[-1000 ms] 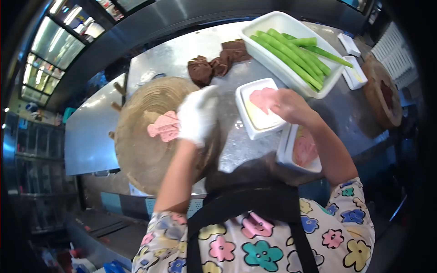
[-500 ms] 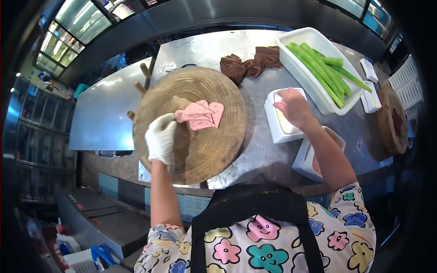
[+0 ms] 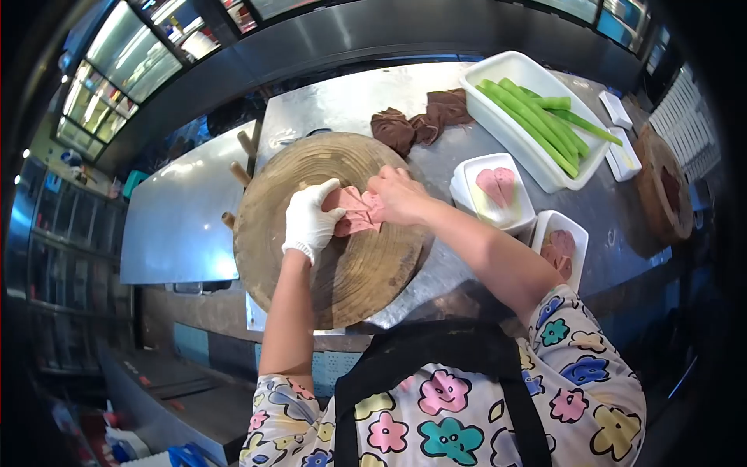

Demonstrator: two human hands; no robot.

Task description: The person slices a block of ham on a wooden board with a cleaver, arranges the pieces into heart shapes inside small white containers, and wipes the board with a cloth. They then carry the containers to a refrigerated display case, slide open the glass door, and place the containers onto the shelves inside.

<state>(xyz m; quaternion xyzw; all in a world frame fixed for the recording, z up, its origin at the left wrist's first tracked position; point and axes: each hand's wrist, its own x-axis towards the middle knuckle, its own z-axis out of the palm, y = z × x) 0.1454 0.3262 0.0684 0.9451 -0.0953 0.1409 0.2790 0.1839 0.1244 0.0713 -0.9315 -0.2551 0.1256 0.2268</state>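
Pink ham slices (image 3: 358, 222) lie overlapped on a round wooden chopping block (image 3: 342, 296). My left hand (image 3: 307, 222), in a white glove, grips their left side between thumb and fingers. At the right side, my bare right hand (image 3: 398, 196) has its fingers curled closed on the slices and hides part of them. To the right stands a white container (image 3: 468, 191) with pink ham pieces (image 3: 498, 187) laid in a heart-like shape. A second white container (image 3: 578, 265), partly behind my right forearm, holds darker pink slices (image 3: 557, 251).
Long green stalks (image 3: 537, 124) fill a white tub (image 3: 475, 74) at the back right. A crumpled brown cloth (image 3: 393, 131) lies behind the block. Wooden handles (image 3: 240, 173) stick out at its left. Another wooden block (image 3: 661, 194) stands at far right.
My right hand has moved left from the white container to the slices on the block, uncovering the ham pieces in the container. My left hand has shifted right, further onto the slices.
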